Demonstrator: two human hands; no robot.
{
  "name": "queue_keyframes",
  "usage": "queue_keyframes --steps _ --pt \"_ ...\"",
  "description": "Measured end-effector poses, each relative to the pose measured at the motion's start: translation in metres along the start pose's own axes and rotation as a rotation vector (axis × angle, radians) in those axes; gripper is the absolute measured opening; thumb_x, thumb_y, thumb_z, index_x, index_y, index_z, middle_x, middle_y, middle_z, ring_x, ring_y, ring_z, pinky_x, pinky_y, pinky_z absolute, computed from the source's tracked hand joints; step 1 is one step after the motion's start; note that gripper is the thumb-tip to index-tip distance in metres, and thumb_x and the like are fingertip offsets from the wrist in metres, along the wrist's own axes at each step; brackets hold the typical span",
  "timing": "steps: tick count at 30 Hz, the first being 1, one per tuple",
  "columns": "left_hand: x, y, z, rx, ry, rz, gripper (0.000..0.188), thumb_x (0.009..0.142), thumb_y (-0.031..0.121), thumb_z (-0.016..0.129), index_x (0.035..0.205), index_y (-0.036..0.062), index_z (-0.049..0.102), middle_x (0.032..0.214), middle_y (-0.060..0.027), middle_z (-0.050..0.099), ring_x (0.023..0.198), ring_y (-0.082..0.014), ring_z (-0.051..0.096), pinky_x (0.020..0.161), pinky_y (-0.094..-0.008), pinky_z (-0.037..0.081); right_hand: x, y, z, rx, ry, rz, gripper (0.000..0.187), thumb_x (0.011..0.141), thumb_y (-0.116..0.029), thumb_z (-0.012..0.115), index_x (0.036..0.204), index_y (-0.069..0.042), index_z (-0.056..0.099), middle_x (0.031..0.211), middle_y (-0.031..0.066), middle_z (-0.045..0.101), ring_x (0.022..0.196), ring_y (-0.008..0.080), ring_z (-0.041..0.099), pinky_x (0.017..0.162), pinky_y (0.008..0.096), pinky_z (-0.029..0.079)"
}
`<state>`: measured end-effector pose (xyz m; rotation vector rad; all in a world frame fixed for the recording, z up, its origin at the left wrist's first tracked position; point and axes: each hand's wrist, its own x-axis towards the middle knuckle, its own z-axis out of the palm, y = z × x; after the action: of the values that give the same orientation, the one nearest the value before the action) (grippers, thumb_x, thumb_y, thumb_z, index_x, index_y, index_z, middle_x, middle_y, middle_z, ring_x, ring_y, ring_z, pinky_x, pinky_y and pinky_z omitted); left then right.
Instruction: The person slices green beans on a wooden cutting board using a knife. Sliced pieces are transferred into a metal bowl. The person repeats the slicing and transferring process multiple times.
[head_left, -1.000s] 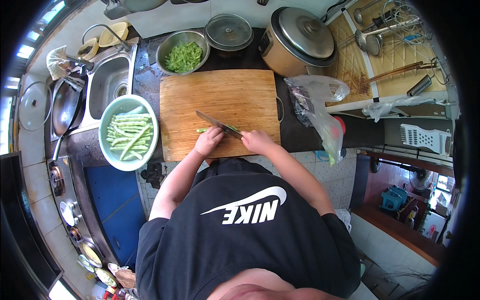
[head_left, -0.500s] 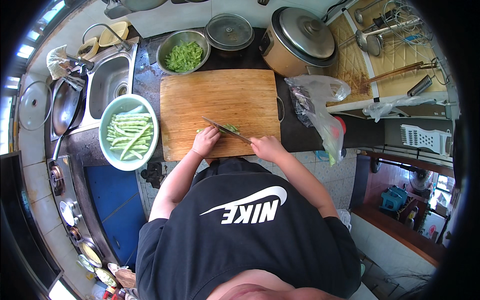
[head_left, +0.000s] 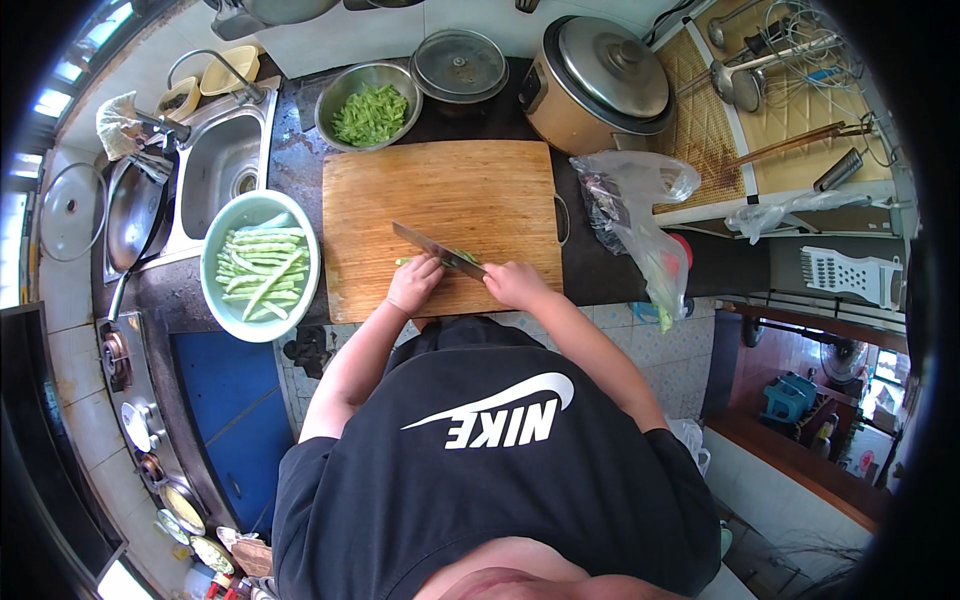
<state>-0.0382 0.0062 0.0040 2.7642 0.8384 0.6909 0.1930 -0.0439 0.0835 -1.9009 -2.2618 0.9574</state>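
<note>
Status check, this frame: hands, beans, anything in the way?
Right hand: knife in grip. Left hand on bean, close to knife. Cut pieces alongside; no obstruction seen.

Both bare forearms, left [head_left: 350, 370] and right [head_left: 600, 355], angle inward from elbows held out wide, meeting the surface [head_left: 440, 190] along its near edge. The left hand [head_left: 415, 284] bends over it just left of that edge's middle, knuckles arched, fingers bunched together and pointing forward and right. The right hand [head_left: 515, 284], level with it and toward the near right corner, is closed in a firm grip, its knuckles turned inward toward the left hand.
</note>
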Motion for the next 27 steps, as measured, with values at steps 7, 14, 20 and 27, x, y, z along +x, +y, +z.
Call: queue_keyframes --steps 7,14,20,27 --pt "-0.001 0.0 0.002 0.0 0.007 0.015 0.021 0.074 0.013 0.053 0.093 0.0077 0.062 0.105 -0.0039 0.059 0.1 -0.0209 0.056 0.072 -0.0327 0.051 -0.026 0.01 -0.009 0.005 0.006 -0.022 0.019 0.087 -0.023 0.048 0.089 -0.007 0.058 0.071 0.0194 0.063 0.069 0.0391 0.062 0.065 0.0512 0.048" --pt "-0.001 0.0 -0.001 0.004 -0.017 0.017 0.02 0.075 0.013 0.052 0.092 0.0074 0.061 0.106 -0.0041 0.058 0.101 -0.0206 0.056 0.071 -0.0323 0.051 -0.026 0.008 -0.021 -0.022 -0.091 -0.024 0.024 0.088 -0.024 0.048 0.1 -0.008 0.06 0.078 0.02 0.064 0.074 0.0401 0.061 0.068 0.0509 0.048" --pt "0.001 0.001 -0.002 -0.023 -0.028 0.003 0.022 0.075 0.013 0.052 0.093 0.0068 0.061 0.105 -0.0043 0.058 0.101 -0.0209 0.056 0.071 -0.0317 0.051 -0.006 0.004 -0.015 -0.059 -0.101 -0.044 0.025 0.088 -0.025 0.047 0.102 -0.008 0.06 0.081 0.0203 0.064 0.076 0.0395 0.062 0.069 0.0504 0.049" --pt "-0.002 -0.002 -0.004 -0.053 0.076 -0.037 0.026 0.07 0.009 0.055 0.094 0.0046 0.062 0.102 -0.0072 0.06 0.1 -0.0246 0.057 0.077 -0.0343 0.051 0.007 0.006 0.0 -0.04 -0.018 -0.059 0.024 0.088 -0.026 0.048 0.1 -0.009 0.06 0.077 0.0191 0.065 0.073 0.0391 0.062 0.068 0.0501 0.048"
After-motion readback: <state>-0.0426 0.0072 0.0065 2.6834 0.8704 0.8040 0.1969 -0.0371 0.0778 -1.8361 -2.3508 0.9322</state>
